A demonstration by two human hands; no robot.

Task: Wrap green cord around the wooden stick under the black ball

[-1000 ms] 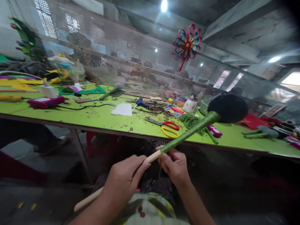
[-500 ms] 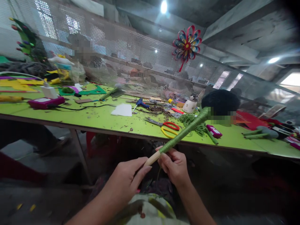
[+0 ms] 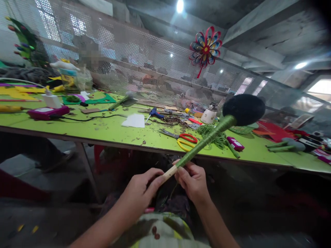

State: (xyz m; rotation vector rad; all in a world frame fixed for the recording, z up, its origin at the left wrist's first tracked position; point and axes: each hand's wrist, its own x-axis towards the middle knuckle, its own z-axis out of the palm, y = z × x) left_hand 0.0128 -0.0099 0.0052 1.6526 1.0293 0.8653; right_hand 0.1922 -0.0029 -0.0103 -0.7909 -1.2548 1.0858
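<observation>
A long stick [image 3: 200,144] wrapped in green thread slants up to the right, with a large dark rounded head [image 3: 243,109] at its far end. Its near end is bare pale wood. My left hand [image 3: 144,186] pinches that bare end between thumb and fingers. At the lower edge of the green wrapping, my right hand [image 3: 192,179] closes round the stick, and a thin strand hangs below it. Beyond the stick, on the table, lie scissors [image 3: 181,137] with red and yellow handles and a tangle of green yarn [image 3: 213,136].
The yellow-green table [image 3: 108,132] also holds a blue-handled tool [image 3: 156,113], white paper [image 3: 133,121], a magenta box [image 3: 48,112], a smaller magenta box [image 3: 235,143] and a white jar [image 3: 209,114]. A mesh partition [image 3: 144,65] stands behind; a paper flower [image 3: 206,49] hangs above.
The stick has turned about its length, so small dark marks now show on the bare wood. Its dark head looks slightly changed in angle. Both hands keep nearly the same place.
</observation>
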